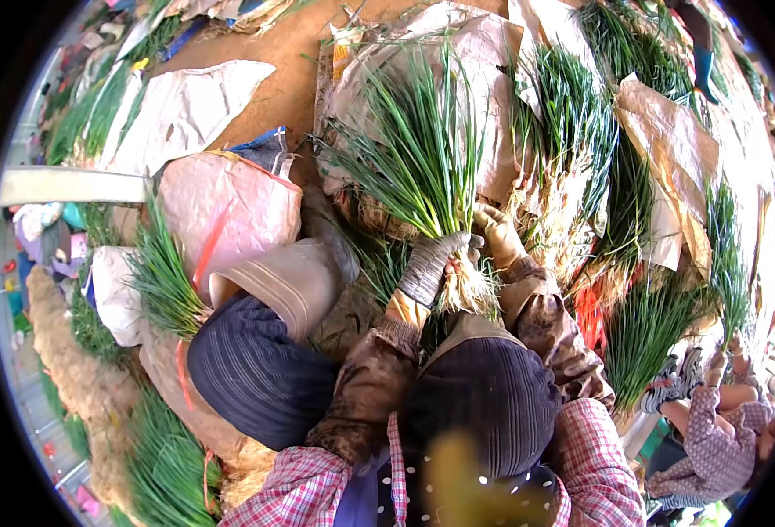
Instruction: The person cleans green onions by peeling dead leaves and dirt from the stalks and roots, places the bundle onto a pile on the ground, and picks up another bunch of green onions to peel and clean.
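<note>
A bunch of green onions stands fanned out in front of me, long leaves pointing away and pale stringy roots toward my lap. My left hand, in a dark worn glove, is wrapped round the bunch just above the roots. Close against its right side is my right hand, in a brownish glove with the fingers curled in. What those fingers pinch, if anything, is hidden. More loose green onions lie beneath, beside my left wrist.
Piles of green onions lie to the right, near brown paper. A pink sack and a tied bundle sit left of my booted leg. Another person sits at the lower right. A white sheet lies behind.
</note>
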Action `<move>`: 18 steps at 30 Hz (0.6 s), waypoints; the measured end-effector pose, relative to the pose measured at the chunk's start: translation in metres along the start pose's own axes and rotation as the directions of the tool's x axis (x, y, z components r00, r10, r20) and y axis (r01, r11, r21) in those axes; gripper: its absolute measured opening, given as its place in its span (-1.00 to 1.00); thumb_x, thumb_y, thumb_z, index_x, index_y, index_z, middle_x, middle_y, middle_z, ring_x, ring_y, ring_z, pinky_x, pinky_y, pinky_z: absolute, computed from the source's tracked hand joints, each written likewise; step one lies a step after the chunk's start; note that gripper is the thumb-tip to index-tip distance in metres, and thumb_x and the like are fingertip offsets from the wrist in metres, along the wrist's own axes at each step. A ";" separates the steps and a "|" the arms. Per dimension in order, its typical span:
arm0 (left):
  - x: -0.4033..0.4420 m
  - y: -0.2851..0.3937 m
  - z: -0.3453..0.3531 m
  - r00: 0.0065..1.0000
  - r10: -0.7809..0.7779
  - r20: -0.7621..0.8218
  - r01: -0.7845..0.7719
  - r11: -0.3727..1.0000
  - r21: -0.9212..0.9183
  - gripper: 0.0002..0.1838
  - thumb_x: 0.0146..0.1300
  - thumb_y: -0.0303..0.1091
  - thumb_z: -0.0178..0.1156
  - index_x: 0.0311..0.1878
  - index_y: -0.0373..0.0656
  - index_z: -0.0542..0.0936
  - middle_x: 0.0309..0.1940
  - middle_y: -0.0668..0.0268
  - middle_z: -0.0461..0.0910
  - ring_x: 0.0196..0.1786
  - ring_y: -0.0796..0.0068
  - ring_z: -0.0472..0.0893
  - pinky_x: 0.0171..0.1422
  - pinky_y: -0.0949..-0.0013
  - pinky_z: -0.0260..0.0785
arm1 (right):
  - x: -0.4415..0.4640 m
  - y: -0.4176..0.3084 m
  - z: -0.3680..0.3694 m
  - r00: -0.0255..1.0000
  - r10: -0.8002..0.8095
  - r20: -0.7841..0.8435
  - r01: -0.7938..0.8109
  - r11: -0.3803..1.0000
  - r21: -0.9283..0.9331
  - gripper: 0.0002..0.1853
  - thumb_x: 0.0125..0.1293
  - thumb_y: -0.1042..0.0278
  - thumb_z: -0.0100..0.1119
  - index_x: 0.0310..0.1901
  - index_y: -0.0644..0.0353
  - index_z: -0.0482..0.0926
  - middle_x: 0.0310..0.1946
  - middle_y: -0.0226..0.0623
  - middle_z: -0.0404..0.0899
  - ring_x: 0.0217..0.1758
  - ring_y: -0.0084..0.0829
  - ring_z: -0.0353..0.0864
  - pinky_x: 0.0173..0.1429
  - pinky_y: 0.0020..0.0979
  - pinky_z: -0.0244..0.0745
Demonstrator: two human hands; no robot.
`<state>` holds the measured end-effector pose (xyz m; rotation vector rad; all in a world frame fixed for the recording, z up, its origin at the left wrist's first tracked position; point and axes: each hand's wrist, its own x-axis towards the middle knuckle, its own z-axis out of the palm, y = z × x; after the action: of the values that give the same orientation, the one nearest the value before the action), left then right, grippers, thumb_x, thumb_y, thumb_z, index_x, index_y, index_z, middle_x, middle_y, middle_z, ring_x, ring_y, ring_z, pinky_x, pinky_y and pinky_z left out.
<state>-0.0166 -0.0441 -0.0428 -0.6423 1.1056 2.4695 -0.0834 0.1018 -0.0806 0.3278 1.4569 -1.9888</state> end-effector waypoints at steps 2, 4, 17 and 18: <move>0.001 -0.003 0.000 1.000 -0.021 -0.006 0.021 1.000 -0.023 -0.79 0.18 -0.34 0.26 -0.20 -0.28 0.60 -0.44 0.26 0.65 -0.66 0.72 0.45 -0.67 0.72 0.22 | 0.002 -0.006 0.009 1.000 0.007 0.022 -0.012 0.973 0.229 -0.61 0.29 0.23 0.21 0.04 0.29 0.45 -0.18 -0.17 0.64 -0.26 -0.44 0.63 -0.25 -0.44 0.56; 0.002 -0.004 -0.001 0.997 -0.079 -0.027 0.077 0.994 -0.073 -0.78 0.18 -0.32 0.26 -0.22 -0.30 0.59 -0.45 0.26 0.65 -0.66 0.72 0.44 -0.67 0.73 0.22 | 0.012 -0.011 0.004 0.998 0.048 0.026 -0.051 0.991 0.124 -0.71 0.30 0.27 0.19 -0.05 0.27 0.50 -0.28 -0.25 0.65 -0.46 -0.50 0.58 -0.50 -0.50 0.49; 0.010 -0.015 -0.013 0.995 -0.070 0.076 0.074 0.996 -0.052 -0.77 0.18 -0.32 0.26 -0.21 -0.31 0.60 -0.51 0.28 0.62 -0.64 0.68 0.47 -0.63 0.69 0.25 | -0.027 0.035 -0.023 0.915 0.297 -0.272 -0.298 0.043 -0.954 -0.72 0.25 0.27 0.15 -0.09 0.25 0.59 -0.32 -0.15 0.64 -0.46 -0.37 0.59 -0.29 -0.32 0.56; 0.007 -0.008 -0.007 1.000 -0.029 0.009 0.028 0.997 0.067 -0.76 0.17 -0.31 0.28 -0.22 -0.31 0.59 -0.53 0.27 0.61 -0.62 0.64 0.50 -0.61 0.66 0.27 | -0.032 0.027 -0.019 0.889 0.358 -0.285 -0.280 -0.069 -0.958 -0.72 0.28 0.22 0.12 -0.10 0.22 0.59 -0.34 -0.18 0.64 -0.46 -0.38 0.58 -0.28 -0.32 0.56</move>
<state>-0.0162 -0.0434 -0.0558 -0.6210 1.1622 2.3981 -0.0457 0.1258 -0.0901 -0.0710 2.0918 -0.1461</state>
